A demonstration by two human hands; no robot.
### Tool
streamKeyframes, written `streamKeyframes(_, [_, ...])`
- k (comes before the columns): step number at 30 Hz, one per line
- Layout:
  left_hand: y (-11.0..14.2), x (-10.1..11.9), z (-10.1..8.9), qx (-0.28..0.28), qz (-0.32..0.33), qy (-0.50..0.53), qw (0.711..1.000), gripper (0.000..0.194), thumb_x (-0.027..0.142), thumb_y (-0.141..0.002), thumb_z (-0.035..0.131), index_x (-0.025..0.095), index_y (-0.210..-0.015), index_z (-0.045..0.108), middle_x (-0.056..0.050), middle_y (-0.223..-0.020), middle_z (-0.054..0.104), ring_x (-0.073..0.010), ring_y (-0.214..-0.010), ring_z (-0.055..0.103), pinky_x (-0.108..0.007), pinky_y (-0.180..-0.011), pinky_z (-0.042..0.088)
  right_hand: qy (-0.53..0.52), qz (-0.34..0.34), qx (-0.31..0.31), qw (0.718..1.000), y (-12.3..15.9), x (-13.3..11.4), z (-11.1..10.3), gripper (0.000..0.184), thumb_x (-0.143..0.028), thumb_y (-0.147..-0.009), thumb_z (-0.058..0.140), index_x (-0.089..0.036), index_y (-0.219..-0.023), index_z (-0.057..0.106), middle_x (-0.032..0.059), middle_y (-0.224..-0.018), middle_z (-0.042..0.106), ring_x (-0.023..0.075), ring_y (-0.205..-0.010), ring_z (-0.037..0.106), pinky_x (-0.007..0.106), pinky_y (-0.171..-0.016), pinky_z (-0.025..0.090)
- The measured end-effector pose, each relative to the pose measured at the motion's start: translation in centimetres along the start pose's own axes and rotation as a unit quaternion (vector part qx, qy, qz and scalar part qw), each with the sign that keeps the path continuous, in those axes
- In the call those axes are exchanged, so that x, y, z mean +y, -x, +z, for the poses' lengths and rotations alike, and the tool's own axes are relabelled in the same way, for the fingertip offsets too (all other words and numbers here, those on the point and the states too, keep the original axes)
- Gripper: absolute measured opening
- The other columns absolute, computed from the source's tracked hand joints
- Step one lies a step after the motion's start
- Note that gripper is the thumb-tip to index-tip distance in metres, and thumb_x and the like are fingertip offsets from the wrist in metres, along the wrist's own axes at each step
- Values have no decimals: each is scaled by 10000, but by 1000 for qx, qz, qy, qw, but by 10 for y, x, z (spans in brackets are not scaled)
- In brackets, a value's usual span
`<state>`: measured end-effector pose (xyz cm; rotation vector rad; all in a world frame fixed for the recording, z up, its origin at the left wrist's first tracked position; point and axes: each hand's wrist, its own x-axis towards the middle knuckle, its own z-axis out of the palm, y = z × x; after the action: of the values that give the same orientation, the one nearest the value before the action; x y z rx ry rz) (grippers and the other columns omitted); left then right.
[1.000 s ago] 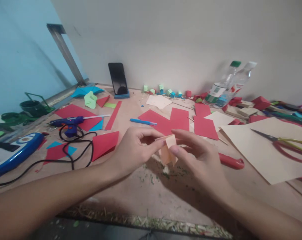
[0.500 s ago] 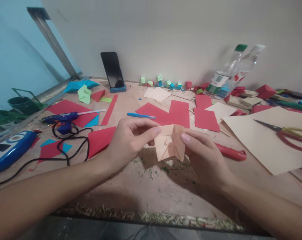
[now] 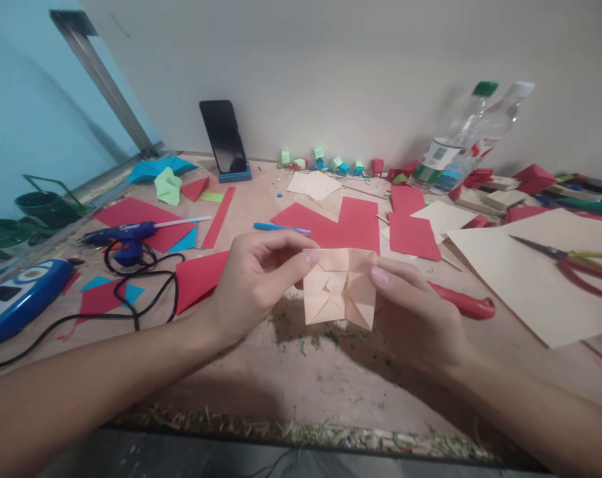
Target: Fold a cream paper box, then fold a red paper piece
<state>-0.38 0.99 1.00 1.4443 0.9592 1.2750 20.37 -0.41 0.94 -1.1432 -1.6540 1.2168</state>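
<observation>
Held up above the table is a small peach-coloured piece of folded paper [image 3: 336,289], roughly square, with crease lines and cut slits in it. My left hand [image 3: 261,279] pinches its upper left corner between thumb and finger. On the opposite edge, the thumb of my right hand [image 3: 415,302] presses on the front, the fingers behind it hidden. Beyond the hands lie red paper sheets [image 3: 358,222] and a blue pen [image 3: 281,229]. A red handle [image 3: 464,302] pokes out behind my right hand.
At left are a blue glue gun [image 3: 126,232] with a black cable and a blue-and-white object [image 3: 26,299]. A phone [image 3: 224,136] leans in a stand at the back. Two plastic bottles [image 3: 440,149], scissors [image 3: 569,259] and a large peach sheet [image 3: 524,292] are on the right.
The folded paper has been drawn flatter and wider between my hands, with its face turned more toward me. My right hand has shifted slightly right.
</observation>
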Motion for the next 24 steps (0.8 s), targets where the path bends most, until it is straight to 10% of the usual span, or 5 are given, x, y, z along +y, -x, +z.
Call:
streamKeyframes(7, [3,4,1,-35,54,-75,995,119,255,-937,693,168,-907,769,-58,-912,773,-207,-871,714,-313,-733,547,-215,19,-56,975,-2,6,-1,221,-424,-906,779,-236,-1013,824,59,-942,802,204,-803,709,315,-729,556])
streamKeyframes(24, [-1,5,1,-69,88,-193,975,131,96,-895,684,167,-809,753,-2,-815,765,-134,-768,686,-269,-704,508,-69,-23,-82,994,-3,3,3,208,-267,-859,845,-272,-1067,843,4,-913,836,162,-813,761,239,-732,579])
